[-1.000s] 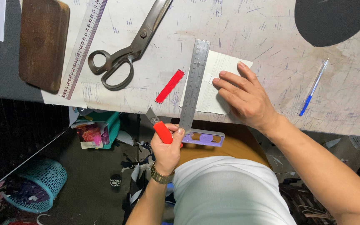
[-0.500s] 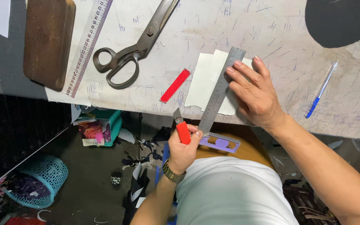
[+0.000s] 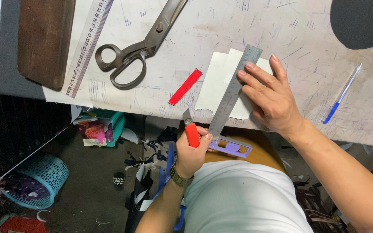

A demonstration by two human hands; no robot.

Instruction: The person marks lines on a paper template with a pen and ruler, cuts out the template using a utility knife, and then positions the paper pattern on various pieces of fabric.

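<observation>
Since half a second ago, the steel ruler (image 3: 233, 96) has tilted a little further and the knife has crept up closer to its near end. Under everything lies the scratched pale bench (image 3: 160, 64), with the white sheet (image 3: 214, 84) spread beside the right hand (image 3: 269, 98). That hand lies flat and open, fingers pressing the ruler down across the sheet; the ruler's near end juts past the bench edge towards the left hand (image 3: 191, 152). The left hand is closed in a fist around the red-handled knife (image 3: 191, 131), blade tip pointing up at the bench edge, just beside the ruler. Beyond the left hand, well off, lie a dark wooden block (image 3: 45, 41), a long clear ruler (image 3: 87, 45) and heavy black shears (image 3: 141, 47). A blue pen (image 3: 341, 94) rests out past the right hand. A red strip (image 3: 185, 86) lies just above the knife, near the sheet. A purple template (image 3: 231, 147) sits by the left hand's knuckles.
</observation>
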